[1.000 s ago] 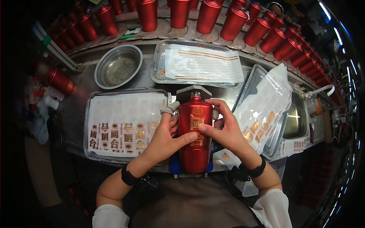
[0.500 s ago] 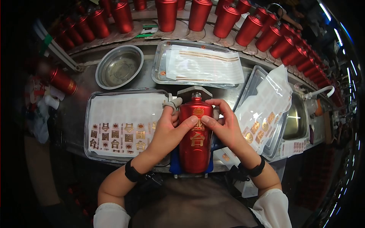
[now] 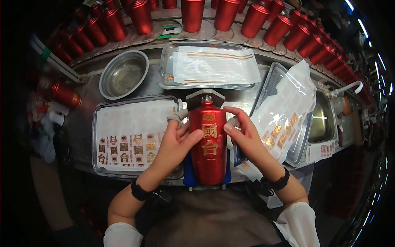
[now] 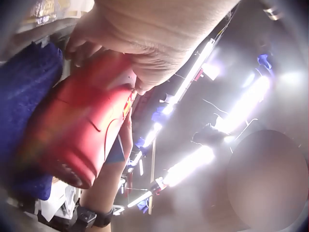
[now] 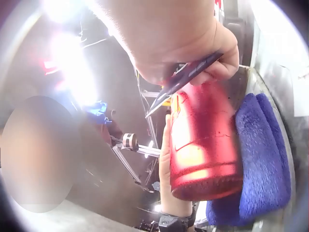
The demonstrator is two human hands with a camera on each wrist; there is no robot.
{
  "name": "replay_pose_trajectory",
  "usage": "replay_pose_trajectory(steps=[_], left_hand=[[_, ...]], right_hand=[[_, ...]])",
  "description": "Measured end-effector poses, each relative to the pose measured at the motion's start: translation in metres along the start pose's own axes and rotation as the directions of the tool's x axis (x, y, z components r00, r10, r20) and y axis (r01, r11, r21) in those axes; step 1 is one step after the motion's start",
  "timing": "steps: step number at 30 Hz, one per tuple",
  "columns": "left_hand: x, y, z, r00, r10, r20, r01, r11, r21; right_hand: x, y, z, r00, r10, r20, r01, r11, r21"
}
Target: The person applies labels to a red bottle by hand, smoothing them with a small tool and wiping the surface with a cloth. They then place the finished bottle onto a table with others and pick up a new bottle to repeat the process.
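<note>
A red bottle (image 3: pixel 208 171) with gold characters and a gold emblem lies on its back on a blue cloth (image 5: pixel 264 150), its neck pointing away from me. My left hand (image 3: pixel 173 142) holds its left side, thumb on the front edge by the characters and fingers around the side. On the right side, my right hand (image 3: pixel 247 138) touches the bottle near the shoulder with thumb and index finger. Dark pointed tweezers (image 5: pixel 186 79) are tucked in the right hand's curled fingers. A pale finger cot (image 3: pixel 177 117) covers a left fingertip.
Left of the bottle, a metal tray (image 3: pixel 96 136) carries a sheet of gold character stickers (image 3: pixel 123 148). A bowl (image 3: pixel 103 80) and a tray of striped sheets (image 3: pixel 214 66) stand behind. More sticker sheets (image 3: pixel 284 111) lie at right beside a sink (image 3: pixel 323 123). Red bottles (image 3: pixel 192 16) line the conveyor.
Both thumbs pressed on the gold characters earlier, moving up to the upper one; now they have parted toward the bottle's sides. The bottles on the conveyor have shifted right.
</note>
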State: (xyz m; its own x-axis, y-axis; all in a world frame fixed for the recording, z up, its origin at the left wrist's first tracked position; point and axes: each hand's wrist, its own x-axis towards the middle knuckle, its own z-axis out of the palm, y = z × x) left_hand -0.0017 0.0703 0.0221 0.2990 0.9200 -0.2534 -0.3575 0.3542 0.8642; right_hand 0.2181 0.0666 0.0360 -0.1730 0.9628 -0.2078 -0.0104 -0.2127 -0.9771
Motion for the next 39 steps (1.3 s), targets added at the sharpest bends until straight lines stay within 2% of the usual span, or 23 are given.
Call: replay_pose_trajectory(steps=[3,5,8,11,15,17,20,23,26,29,35,39], left_hand=[[-0.018,-0.002,-0.010,0.992,-0.082,0.097,0.076,0.995,0.057],[-0.023,-0.006,-0.010,0.990,-0.061,0.127,0.045,0.991,0.126],[-0.026,-0.006,-0.007,0.991,-0.051,0.127,0.026,0.981,0.191],[-0.026,-0.007,-0.005,0.993,-0.052,0.107,0.028,0.976,0.215],[-0.029,-0.011,-0.002,0.997,-0.034,0.073,0.015,0.968,0.251],[-0.030,-0.009,0.002,0.997,-0.036,0.072,0.018,0.972,0.234],[-0.030,-0.008,0.002,0.997,-0.042,0.067,0.024,0.968,0.249],[-0.029,-0.008,-0.002,0.996,-0.049,0.069,0.033,0.975,0.218],[-0.028,-0.007,0.000,0.997,-0.042,0.063,0.031,0.984,0.178],[-0.028,-0.010,0.001,0.997,-0.052,0.064,0.040,0.982,0.184],[-0.028,-0.009,-0.001,0.997,-0.037,0.067,0.027,0.990,0.137],[-0.029,-0.009,-0.001,0.996,-0.041,0.078,0.030,0.990,0.141]], right_hand=[[-0.017,0.011,-0.001,0.996,0.073,0.050,-0.074,0.997,0.015],[-0.022,0.010,0.002,0.990,0.127,0.055,-0.131,0.989,0.071],[-0.023,0.007,0.014,0.997,0.074,0.032,-0.078,0.986,0.150],[-0.021,0.014,0.013,0.998,0.046,0.031,-0.047,0.998,0.039],[-0.021,0.017,0.015,1.000,0.010,0.010,-0.011,0.999,0.048],[-0.021,0.017,0.015,1.000,0.008,0.004,-0.008,0.999,0.048],[-0.021,0.022,0.010,1.000,-0.005,0.017,0.006,0.999,-0.045],[-0.020,0.022,0.013,0.998,-0.064,-0.011,0.063,0.997,-0.045],[-0.018,0.022,0.009,0.998,-0.063,-0.002,0.062,0.984,-0.170],[-0.018,0.014,0.013,1.000,0.003,-0.018,-0.006,0.988,-0.157],[-0.018,0.022,0.012,0.996,-0.076,-0.038,0.072,0.991,-0.111],[-0.028,0.013,0.011,1.000,0.006,0.028,-0.002,0.988,-0.151]])
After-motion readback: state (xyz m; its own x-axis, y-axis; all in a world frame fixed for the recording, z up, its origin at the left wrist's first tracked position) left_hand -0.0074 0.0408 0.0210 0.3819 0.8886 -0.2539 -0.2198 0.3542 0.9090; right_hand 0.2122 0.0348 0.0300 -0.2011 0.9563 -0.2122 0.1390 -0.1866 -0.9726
